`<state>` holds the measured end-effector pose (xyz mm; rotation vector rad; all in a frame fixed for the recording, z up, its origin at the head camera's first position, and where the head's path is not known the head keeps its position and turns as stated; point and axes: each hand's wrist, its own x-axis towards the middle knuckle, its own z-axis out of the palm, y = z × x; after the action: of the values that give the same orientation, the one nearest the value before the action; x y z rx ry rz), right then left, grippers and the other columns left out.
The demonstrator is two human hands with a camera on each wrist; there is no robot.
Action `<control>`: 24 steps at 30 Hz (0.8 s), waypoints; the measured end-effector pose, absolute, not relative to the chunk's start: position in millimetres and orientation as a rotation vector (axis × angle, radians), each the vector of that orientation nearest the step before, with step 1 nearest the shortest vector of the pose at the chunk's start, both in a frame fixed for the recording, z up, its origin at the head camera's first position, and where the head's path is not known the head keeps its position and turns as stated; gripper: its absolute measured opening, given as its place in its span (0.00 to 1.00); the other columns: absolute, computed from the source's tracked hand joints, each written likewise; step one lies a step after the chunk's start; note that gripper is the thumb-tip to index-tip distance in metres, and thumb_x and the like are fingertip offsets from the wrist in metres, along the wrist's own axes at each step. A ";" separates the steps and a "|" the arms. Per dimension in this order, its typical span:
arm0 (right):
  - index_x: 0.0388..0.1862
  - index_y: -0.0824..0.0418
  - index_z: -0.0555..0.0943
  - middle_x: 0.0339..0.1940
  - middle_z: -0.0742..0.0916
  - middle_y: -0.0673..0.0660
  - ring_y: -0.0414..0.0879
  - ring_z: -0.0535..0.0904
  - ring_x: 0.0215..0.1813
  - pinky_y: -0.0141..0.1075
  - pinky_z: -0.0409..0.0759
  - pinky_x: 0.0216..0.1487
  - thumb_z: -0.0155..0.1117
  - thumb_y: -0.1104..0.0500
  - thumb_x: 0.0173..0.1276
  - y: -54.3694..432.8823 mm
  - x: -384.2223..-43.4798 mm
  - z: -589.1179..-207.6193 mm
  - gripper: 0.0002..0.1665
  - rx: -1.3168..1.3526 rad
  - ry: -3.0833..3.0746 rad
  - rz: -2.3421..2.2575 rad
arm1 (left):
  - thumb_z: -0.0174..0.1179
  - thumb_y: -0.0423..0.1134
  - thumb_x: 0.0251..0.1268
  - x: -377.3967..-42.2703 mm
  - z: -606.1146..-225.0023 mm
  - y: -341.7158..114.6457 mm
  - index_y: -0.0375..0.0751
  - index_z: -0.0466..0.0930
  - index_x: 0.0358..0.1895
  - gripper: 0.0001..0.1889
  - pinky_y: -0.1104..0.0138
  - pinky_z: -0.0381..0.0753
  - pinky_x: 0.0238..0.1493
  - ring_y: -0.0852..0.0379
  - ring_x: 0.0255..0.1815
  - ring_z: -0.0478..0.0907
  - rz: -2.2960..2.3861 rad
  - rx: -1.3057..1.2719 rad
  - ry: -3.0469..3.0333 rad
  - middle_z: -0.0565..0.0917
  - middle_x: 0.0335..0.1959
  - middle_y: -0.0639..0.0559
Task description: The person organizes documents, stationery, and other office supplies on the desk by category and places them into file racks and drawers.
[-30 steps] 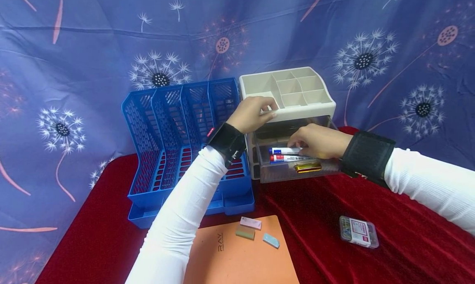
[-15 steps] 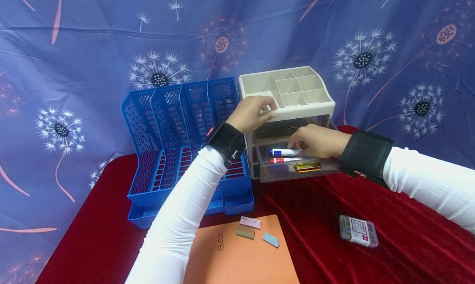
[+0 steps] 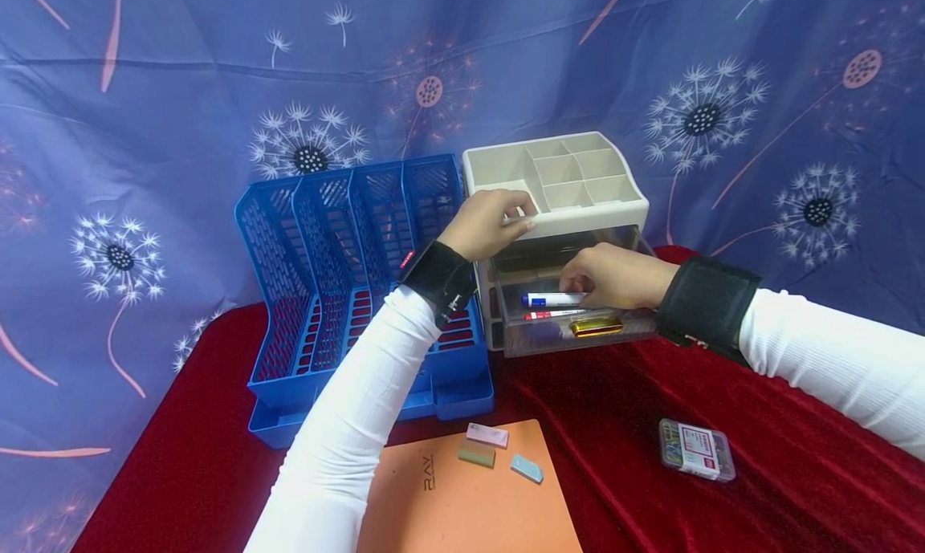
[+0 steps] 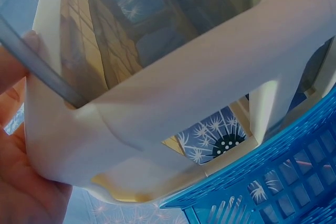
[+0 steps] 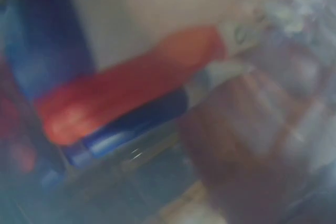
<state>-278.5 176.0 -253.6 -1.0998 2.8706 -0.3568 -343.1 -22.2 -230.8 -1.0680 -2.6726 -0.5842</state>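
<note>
Blue dandelion backdrop [image 3: 535, 71], red cloth [image 3: 614, 424]: work in the drawer [image 3: 535, 342] looks partway along

Pulled forward from the white organizer [image 3: 588, 221], the clear drawer holds the blue-capped marker [image 3: 552, 299], with the red-capped marker [image 3: 555, 315] just in front of it and a shiny gold object [image 3: 596, 327] near the front wall. The person's left hand [image 3: 486, 222] grips the organizer's front rim, fingers curled over the edge. The right hand [image 3: 617, 276] reaches inside the drawer, its fingers bent over the blue-capped marker's barrel; the right wrist view is too blurred to tell whether they grip it or merely touch it.

As for progress, the drawer is out and both markers are within its walls, so that part seems nearly done. Letting go of the marker and sliding the drawer in appear to be left.

Outside the drawer, a pink block [image 3: 487, 435], a green block [image 3: 477, 454] and a pale blue block [image 3: 527, 469] lie on the orange pad [image 3: 470, 513], and a small clear case [image 3: 697, 450] sits on the cloth to the right. Whether those count as unfinished work cannot be told.
</note>
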 end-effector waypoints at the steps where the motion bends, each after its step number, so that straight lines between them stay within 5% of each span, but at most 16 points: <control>1: 0.33 0.63 0.84 0.24 0.81 0.50 0.41 0.74 0.29 0.39 0.75 0.34 0.70 0.72 0.47 175.9 -278.5 -253.6 0.12 -1.097 2.871 -0.356 | 0.57 0.41 0.67 -342.9 -230.7 -22.3 0.43 0.81 0.44 0.08 0.64 0.72 0.48 0.55 0.44 0.77 -0.586 -1.067 -2.674 0.84 0.41 0.49; 24: 0.33 0.61 0.84 0.25 0.82 0.48 0.39 0.75 0.30 0.39 0.75 0.34 0.72 0.69 0.49 178.1 -274.1 -246.5 0.11 -1.146 2.876 -0.390 | 0.58 0.39 0.66 -340.3 -228.0 -22.9 0.42 0.82 0.43 0.08 0.64 0.73 0.48 0.55 0.44 0.79 -0.615 -1.078 -2.657 0.84 0.41 0.49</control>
<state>-274.1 178.1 -246.5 -1.1459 2.8759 -0.3898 -340.3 -22.9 -228.0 -1.0780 -2.6573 -0.6151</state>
